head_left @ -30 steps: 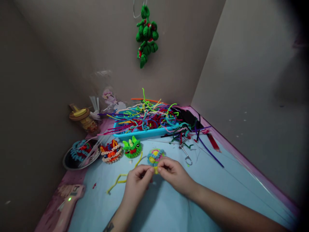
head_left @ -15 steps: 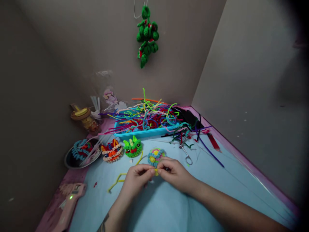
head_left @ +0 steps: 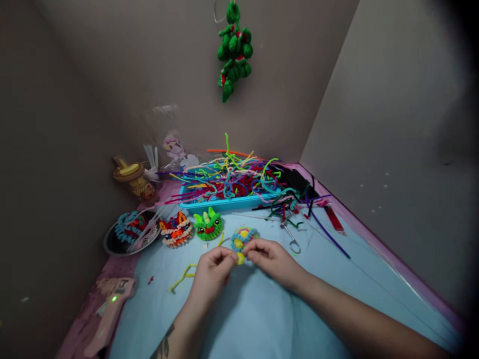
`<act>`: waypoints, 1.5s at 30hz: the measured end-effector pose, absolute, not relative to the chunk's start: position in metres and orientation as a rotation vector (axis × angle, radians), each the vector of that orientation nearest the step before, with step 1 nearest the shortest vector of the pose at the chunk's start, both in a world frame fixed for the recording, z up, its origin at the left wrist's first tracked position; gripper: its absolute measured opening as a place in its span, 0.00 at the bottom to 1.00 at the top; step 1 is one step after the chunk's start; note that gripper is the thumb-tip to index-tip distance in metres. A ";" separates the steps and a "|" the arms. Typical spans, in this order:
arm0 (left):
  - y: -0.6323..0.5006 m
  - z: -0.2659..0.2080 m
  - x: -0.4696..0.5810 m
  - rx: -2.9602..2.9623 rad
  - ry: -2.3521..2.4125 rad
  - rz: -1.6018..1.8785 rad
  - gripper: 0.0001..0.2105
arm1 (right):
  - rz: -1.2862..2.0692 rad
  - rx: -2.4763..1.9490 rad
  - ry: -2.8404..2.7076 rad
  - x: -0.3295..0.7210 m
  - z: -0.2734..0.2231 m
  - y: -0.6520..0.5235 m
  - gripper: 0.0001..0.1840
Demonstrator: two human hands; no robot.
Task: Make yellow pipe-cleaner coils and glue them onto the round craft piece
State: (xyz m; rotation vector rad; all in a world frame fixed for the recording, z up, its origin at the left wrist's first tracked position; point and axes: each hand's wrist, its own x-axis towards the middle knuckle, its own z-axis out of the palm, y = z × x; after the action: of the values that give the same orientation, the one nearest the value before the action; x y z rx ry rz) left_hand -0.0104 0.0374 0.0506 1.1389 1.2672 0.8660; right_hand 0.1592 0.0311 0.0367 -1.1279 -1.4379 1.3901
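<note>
Between my two hands is a small, rounded yellow coil of pipe cleaner point(head_left: 240, 259). My left hand point(head_left: 214, 269) pinches it from the left with thumb and forefinger. On the other side, the fingers of my right hand point(head_left: 272, 260) are closed together at the coil's right edge; their tips partly hide the hold. Just behind my fingers lies a blue pipe-cleaner piece point(head_left: 238, 234) with yellow and pink parts. A bent yellow pipe cleaner point(head_left: 183, 274) rests left of my left hand. Farther back sit a green dragon head point(head_left: 209, 225) and an orange-and-cream head point(head_left: 176, 230).
A blue tray point(head_left: 228, 204) heaped with pipe cleaners stands at the back. Scissors point(head_left: 294, 242) lie to the right, near a red strip point(head_left: 334, 219). On the left are a metal bowl point(head_left: 112, 244) and a pink glue gun point(head_left: 112, 314). A green bundle point(head_left: 235, 52) hangs above.
The yellow coil shows more clearly between the fingertips, and the right fingers have shifted slightly to its edge. The whole view has moved a little; the other things lie as before.
</note>
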 end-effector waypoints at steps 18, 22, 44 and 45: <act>0.028 0.047 -0.002 1.376 1.302 0.972 0.11 | 1.195 -1.198 -1.428 0.148 0.031 0.026 0.08; 0.029 0.046 -0.003 1.415 1.309 0.993 0.12 | 1.265 -1.151 -1.416 0.150 0.031 0.026 0.07; 0.023 0.058 -0.003 1.566 1.249 1.098 0.12 | 0.203 -1.947 -1.207 0.339 0.083 0.180 0.14; 0.022 0.058 -0.002 1.612 1.236 1.098 0.12 | 0.220 -1.984 -1.231 0.345 0.075 0.194 0.14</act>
State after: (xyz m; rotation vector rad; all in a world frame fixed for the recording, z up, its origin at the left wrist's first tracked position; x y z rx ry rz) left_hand -0.0022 0.0224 0.0578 1.6119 1.2357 1.0980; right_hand 0.3450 0.1939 0.0748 -1.9844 -1.2314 0.2200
